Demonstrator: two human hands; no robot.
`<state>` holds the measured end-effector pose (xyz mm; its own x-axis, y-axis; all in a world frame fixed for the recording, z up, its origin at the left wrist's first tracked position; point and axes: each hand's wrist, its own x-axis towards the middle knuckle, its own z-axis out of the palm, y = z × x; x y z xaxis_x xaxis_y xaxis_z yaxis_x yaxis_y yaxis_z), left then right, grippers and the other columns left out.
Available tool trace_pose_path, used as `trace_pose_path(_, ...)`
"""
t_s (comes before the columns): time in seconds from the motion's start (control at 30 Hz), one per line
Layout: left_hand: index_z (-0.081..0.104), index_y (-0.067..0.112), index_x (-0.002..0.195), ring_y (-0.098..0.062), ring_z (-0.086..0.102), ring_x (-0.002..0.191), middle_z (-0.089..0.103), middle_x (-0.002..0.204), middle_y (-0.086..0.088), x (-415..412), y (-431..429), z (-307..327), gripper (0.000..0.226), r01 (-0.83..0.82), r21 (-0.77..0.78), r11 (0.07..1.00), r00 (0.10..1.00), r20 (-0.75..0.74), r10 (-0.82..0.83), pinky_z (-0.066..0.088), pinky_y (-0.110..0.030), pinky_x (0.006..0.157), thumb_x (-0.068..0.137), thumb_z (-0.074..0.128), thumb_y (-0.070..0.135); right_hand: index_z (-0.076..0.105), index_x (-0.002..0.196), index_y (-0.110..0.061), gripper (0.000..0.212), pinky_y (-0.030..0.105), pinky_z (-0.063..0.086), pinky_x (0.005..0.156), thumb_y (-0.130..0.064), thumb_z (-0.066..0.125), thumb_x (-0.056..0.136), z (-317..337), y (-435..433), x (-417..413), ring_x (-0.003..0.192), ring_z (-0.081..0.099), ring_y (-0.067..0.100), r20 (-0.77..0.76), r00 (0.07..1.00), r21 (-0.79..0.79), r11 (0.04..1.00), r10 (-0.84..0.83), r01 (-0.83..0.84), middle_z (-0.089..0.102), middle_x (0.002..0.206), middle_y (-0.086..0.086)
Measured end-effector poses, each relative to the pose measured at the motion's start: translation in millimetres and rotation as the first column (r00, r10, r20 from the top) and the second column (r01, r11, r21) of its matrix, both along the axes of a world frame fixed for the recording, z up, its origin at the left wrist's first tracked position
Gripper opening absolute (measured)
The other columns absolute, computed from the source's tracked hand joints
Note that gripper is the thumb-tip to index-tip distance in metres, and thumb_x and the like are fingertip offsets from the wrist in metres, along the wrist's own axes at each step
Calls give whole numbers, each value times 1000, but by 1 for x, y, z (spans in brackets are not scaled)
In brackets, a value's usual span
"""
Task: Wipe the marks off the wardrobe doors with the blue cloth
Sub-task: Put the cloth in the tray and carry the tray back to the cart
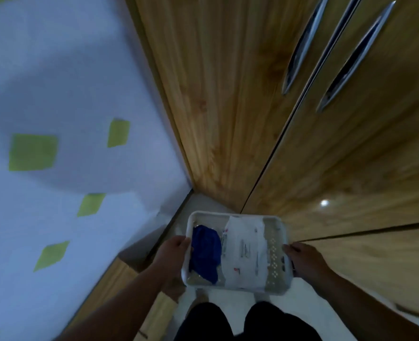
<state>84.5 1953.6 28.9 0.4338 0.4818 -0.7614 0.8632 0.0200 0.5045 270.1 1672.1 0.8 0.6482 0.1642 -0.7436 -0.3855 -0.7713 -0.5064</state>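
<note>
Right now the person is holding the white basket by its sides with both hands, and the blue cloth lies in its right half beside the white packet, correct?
Not quite. The head view shows the blue cloth in the left half of the white basket, with the white packet to its right. The rest stands: the left hand and right hand hold the basket by its sides.

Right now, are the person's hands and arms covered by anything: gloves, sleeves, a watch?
No. The left hand and right hand are bare, without gloves. Both forearms are bare to the frame edge, with no sleeve, watch or band visible. The picture is too blurred to rule out rings.
</note>
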Motion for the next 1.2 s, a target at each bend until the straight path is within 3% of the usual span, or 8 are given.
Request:
trace_pose_path(0.13,66,33,86,-18,70,82,72,91,0,42,41,-6,30,85,-17,996,996,1,-85,57,-33,78,107,45,30,72,91,0,18,56,61,80,-15,63,97,-15,9,-6,84,73,40,-130,971,31,978,-199,205,72,94,26)
trace_pose_path(0.23,66,29,83,-20,69,85,72,91,-1,75,60,-21,31,134,-16,991,991,-14,-134,59,-39,87,106,47,26,73,88,-8,10,51,63,77,-5,64,92,-30,19,-6,81,75,34,-155,958,30,968,-242,250,75,90,19)
trace_pose_path(0.33,71,22,96,-26,70,94,73,100,-7,106,74,-43,25,165,-28,986,983,-73,-166,58,-47,96,104,48,26,73,82,-14,16,46,65,70,-3,62,87,-53,33,1,77,75,30,-140,948,-6,957,-287,289,75,85,13)
trace_pose_path(0.5,64,13,132,-33,65,116,68,127,-13,151,98,-90,35,293,4,956,948,-135,-289,52,-50,106,105,47,27,72,86,-6,11,54,63,75,-4,62,87,-96,54,25,81,73,39,-108,949,-24,955,-296,296,73,87,21)
trace_pose_path(0.73,64,12,125,-36,66,112,69,122,-16,183,112,-140,29,295,-48,954,950,-91,-298,56,-56,100,105,50,27,71,84,-6,8,58,61,74,-8,63,84,-142,62,50,78,72,42,-19,960,-47,959,-280,279,73,82,22)
trace_pose_path(0.9,63,10,131,-37,67,108,67,119,-17,194,110,-167,33,337,-32,941,938,-77,-339,59,-57,95,106,49,28,68,80,-14,10,57,62,76,-8,64,86,-168,59,55,82,73,40,-41,945,-57,946,-323,321,73,87,21)
trace_pose_path(1.07,64,12,127,-33,67,103,68,113,-13,196,99,-188,32,395,18,918,916,-88,-392,59,-51,93,106,47,29,70,90,-11,10,55,60,81,-13,61,89,-187,54,48,83,71,35,-15,952,-84,949,-305,303,72,88,14)
trace_pose_path(1.2,65,18,110,-10,62,74,69,93,-1,201,93,-199,22,359,119,926,933,-37,-357,46,-26,62,105,46,27,68,83,-19,16,50,63,79,-6,63,90,-190,50,51,87,73,33,-94,918,2,922,-385,387,74,97,17)
